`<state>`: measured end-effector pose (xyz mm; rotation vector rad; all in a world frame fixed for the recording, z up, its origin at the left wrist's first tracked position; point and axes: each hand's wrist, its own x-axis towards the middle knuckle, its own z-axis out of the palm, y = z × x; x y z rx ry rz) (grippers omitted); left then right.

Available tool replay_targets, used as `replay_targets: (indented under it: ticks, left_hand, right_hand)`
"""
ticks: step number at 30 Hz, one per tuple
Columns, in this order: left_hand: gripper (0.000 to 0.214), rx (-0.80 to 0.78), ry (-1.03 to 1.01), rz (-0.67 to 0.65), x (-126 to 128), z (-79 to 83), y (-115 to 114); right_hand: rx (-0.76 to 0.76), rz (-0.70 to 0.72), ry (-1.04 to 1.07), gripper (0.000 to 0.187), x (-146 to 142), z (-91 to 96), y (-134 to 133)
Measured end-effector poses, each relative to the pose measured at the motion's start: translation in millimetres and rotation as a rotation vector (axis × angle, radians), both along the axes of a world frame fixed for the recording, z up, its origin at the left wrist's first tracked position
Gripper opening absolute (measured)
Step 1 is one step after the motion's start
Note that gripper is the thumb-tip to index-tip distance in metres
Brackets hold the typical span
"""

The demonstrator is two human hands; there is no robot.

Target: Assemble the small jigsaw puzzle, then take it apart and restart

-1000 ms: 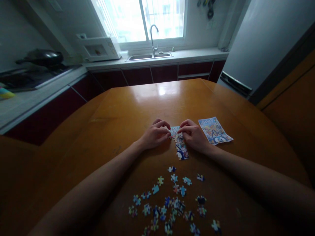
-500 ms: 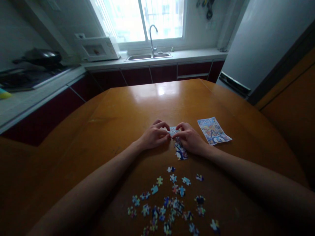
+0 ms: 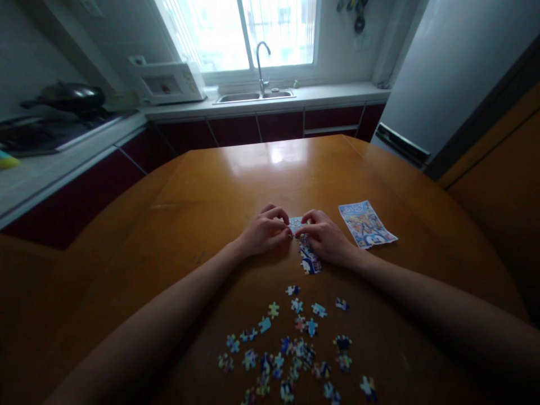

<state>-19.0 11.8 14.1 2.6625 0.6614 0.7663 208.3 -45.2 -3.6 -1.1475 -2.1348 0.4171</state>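
A partly joined jigsaw puzzle (image 3: 311,262) lies on the wooden table, in blue and white with a dark blue shape at its near end. At its left edge, my left hand (image 3: 266,229) has thumb and fingers pinched around a small puzzle piece (image 3: 290,235), mostly covered by the fingertips. My right hand (image 3: 324,236) rests over the puzzle's right side, with its curled fingers and thumb pressing on the joined pieces. Part of the puzzle is hidden under both hands.
Several loose puzzle pieces (image 3: 295,360) are scattered on the table nearer to me. A printed picture sheet (image 3: 367,224) lies right of my right hand. Beyond the wooden table (image 3: 253,174) are a sink (image 3: 240,98), a microwave (image 3: 169,84) and a fridge (image 3: 455,84).
My left hand's fingertips have shifted very slightly at the puzzle's left edge. My right hand and the loose pieces look the same.
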Motion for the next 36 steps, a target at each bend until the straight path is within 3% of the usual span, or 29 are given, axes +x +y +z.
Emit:
replay_targets:
  ticks: [18,36]
  left_hand:
    - [0.025,-0.007,0.04,-0.017,2.3,1.5,-1.4]
    - [0.017,0.007,0.012,-0.04,3.7,-3.6,-0.1]
  right_hand:
    - [-0.001,0.009,-0.047,0.032,0.1,-2.0,2.5]
    - [-0.001,0.023,-0.041,0.026,0.9,-2.1,2.4]
